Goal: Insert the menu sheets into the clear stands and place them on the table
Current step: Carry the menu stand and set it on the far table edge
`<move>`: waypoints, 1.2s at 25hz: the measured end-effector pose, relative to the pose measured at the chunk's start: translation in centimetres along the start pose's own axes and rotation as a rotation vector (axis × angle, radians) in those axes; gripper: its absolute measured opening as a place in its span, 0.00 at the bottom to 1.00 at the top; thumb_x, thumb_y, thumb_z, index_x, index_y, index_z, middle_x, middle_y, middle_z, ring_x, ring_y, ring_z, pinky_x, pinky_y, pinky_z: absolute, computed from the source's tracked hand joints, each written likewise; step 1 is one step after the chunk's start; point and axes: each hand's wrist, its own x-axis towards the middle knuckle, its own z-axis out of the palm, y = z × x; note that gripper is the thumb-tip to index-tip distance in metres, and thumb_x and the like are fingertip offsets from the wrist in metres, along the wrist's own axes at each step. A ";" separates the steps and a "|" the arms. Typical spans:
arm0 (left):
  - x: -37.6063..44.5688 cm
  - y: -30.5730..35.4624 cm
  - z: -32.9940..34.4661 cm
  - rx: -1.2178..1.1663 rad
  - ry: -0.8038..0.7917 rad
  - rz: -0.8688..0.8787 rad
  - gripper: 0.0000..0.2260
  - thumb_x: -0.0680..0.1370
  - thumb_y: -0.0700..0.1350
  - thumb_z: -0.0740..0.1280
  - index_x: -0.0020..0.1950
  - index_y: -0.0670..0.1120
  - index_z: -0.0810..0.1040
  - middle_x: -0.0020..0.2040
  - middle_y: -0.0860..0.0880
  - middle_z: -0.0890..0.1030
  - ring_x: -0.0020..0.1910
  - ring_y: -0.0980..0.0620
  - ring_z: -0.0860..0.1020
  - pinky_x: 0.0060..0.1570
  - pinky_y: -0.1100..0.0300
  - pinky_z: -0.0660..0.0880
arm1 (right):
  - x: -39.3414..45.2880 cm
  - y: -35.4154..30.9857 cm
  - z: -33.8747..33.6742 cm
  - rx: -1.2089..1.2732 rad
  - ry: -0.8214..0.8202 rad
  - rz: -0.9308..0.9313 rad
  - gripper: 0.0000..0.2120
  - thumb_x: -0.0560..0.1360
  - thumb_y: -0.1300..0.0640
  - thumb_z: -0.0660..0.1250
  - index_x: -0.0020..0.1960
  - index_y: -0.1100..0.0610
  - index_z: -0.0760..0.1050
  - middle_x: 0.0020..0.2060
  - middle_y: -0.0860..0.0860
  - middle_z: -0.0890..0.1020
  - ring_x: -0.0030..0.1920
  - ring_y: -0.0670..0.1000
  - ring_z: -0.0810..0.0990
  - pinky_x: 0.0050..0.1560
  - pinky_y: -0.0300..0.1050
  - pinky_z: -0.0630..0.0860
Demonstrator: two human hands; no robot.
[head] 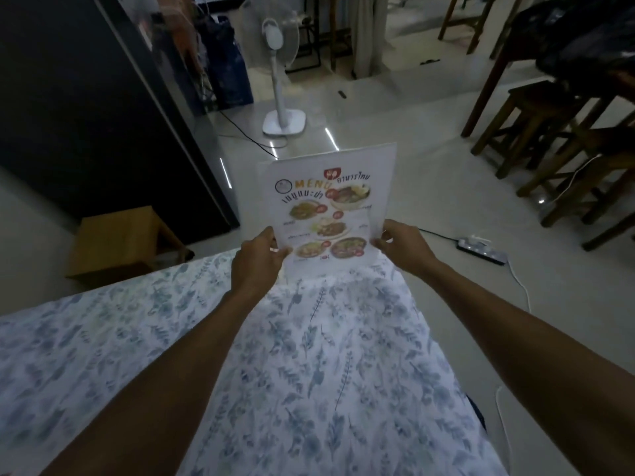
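Floral cloth covers the bench (309, 355), with one white fan (280, 80) standing on the floor beyond. One menu sheet (328, 207) stands upright at the bench's far edge, left hand (256, 261) and right hand (400, 240) each pinching a lower side edge
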 end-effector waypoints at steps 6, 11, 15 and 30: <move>6.5 0.0 3.5 -0.016 -0.004 -0.038 0.15 0.76 0.54 0.71 0.59 0.49 0.78 0.52 0.49 0.85 0.47 0.48 0.83 0.45 0.49 0.82 | 8.2 2.0 -0.2 -0.039 -0.019 -0.039 0.18 0.78 0.51 0.67 0.66 0.55 0.76 0.59 0.55 0.84 0.56 0.57 0.82 0.53 0.48 0.77; 9.4 -1.8 5.7 0.040 0.004 -0.060 0.15 0.76 0.53 0.71 0.60 0.49 0.79 0.52 0.48 0.86 0.46 0.47 0.84 0.45 0.52 0.81 | 11.7 3.0 1.5 -0.040 -0.053 -0.009 0.16 0.78 0.50 0.67 0.63 0.54 0.77 0.55 0.54 0.85 0.53 0.56 0.83 0.50 0.47 0.79; 10.9 -2.2 6.0 0.063 0.014 -0.036 0.14 0.76 0.53 0.72 0.56 0.47 0.79 0.49 0.48 0.85 0.44 0.47 0.84 0.42 0.52 0.81 | 13.7 3.1 1.8 -0.055 -0.071 -0.009 0.16 0.77 0.49 0.67 0.62 0.54 0.77 0.54 0.54 0.85 0.52 0.56 0.83 0.51 0.54 0.81; 9.8 -2.2 5.6 0.335 -0.141 -0.004 0.22 0.80 0.61 0.60 0.61 0.45 0.75 0.54 0.44 0.84 0.51 0.40 0.81 0.48 0.49 0.77 | 13.2 3.0 1.6 -0.082 -0.078 0.091 0.26 0.72 0.54 0.75 0.67 0.61 0.74 0.59 0.57 0.84 0.58 0.58 0.82 0.55 0.46 0.76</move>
